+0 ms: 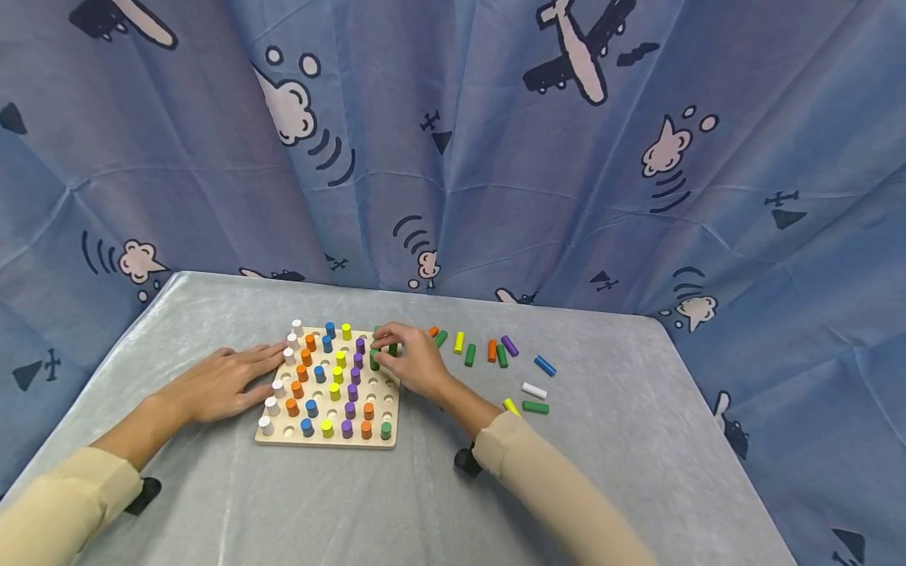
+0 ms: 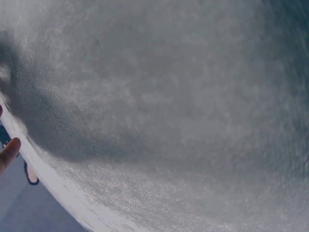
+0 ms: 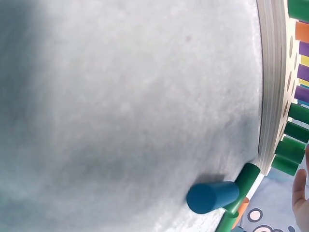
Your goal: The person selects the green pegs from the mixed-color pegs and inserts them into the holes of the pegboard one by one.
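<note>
Right hand (image 1: 410, 362) pinches a green peg (image 1: 374, 359) on the pegboard (image 1: 385, 405); left hand (image 1: 222, 383) rests flat, fingers spread.

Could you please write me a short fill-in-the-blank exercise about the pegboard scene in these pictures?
1. The right hand pinches a short ____ cylinder peg over the square wooden pegboard.
2. The left hand rests flat at the board's ____ edge.
3. The far-left column holds only ____ pegs.
4. The grey velvety table stands before a ____ curtain printed with aeroplanes.

Missing words: green; left; white; blue
</note>
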Action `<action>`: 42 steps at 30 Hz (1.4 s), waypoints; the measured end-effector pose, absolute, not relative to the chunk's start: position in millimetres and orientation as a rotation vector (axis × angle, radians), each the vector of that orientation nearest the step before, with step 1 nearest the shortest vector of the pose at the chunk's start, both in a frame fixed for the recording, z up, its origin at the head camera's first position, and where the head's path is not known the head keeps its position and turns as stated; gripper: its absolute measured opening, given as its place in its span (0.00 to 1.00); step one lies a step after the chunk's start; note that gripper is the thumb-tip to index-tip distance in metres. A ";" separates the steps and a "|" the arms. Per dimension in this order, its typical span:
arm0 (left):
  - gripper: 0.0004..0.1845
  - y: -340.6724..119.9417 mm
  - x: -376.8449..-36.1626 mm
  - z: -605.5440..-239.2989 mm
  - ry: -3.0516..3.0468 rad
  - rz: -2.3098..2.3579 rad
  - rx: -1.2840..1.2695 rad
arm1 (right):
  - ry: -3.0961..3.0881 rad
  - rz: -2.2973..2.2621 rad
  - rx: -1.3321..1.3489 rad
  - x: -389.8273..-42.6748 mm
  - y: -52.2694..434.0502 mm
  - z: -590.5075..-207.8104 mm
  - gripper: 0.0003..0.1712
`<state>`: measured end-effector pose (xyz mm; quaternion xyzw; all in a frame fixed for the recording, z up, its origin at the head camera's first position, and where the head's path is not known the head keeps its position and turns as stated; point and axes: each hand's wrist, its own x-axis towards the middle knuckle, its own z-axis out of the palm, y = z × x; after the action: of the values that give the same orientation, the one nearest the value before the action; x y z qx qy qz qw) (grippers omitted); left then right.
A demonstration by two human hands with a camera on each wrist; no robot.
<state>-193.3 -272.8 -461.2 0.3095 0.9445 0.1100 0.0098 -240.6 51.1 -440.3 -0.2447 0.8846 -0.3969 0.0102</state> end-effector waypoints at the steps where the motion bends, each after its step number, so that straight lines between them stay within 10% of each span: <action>1: 0.32 -272.8 -193.3 -461.2 2.949 0.343 0.968 | 2.764 -1.233 -0.765 -240.4 51.2 -439.9 0.14; 42: 0.31 -269.7 -190.5 -457.9 2.961 0.340 0.984 | 2.858 -1.167 -0.729 -254.7 105.1 -426.6 0.16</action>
<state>-190.5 -269.7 -457.9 0.3137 0.9434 0.1082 0.0016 -254.7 105.1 -426.6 -0.2297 0.9010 -0.3678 -0.0152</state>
